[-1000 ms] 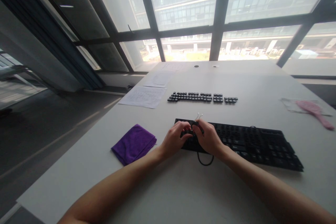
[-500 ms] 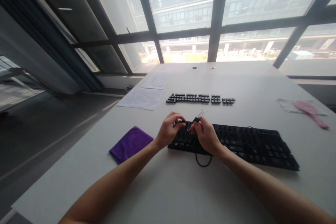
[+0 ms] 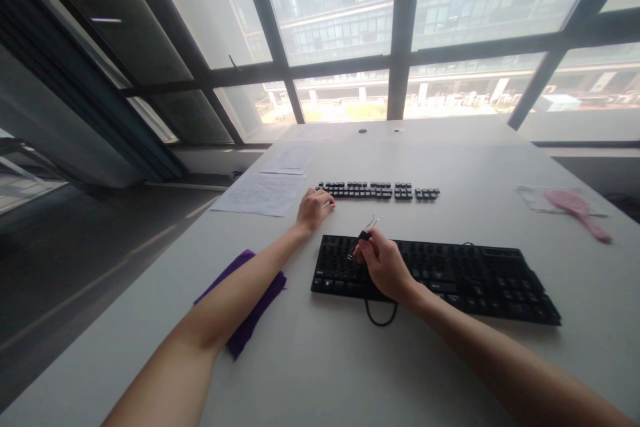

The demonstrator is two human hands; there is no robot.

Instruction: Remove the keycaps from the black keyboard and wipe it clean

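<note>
My right hand [image 3: 384, 260] is closed around a keycap puller [image 3: 365, 235], a small black handle with thin wire prongs at its ends. It hovers over the left part of a black keyboard [image 3: 450, 280], which has many keycaps off its upper rows. My left hand [image 3: 315, 208] is at the left end of rows of loose black keycaps [image 3: 357, 192] laid out on the table. Its fingers are curled down together, and whatever they pinch is hidden. A loop of black cable [image 3: 381, 323] sticks out below the keyboard's front edge.
A purple cloth [image 3: 250, 320] lies under my left forearm. Sheets of paper [image 3: 260, 193] rest along the table's left edge. To the right, a pink hairbrush [image 3: 575, 205] lies partly on a clear bag [image 3: 530, 197]. Windows stand beyond the white table [image 3: 450, 153].
My left hand has moved from the keyboard, up and left, to the end of the keycap rows. My right hand stays over the keyboard with the keycap puller. The view has shifted slightly.
</note>
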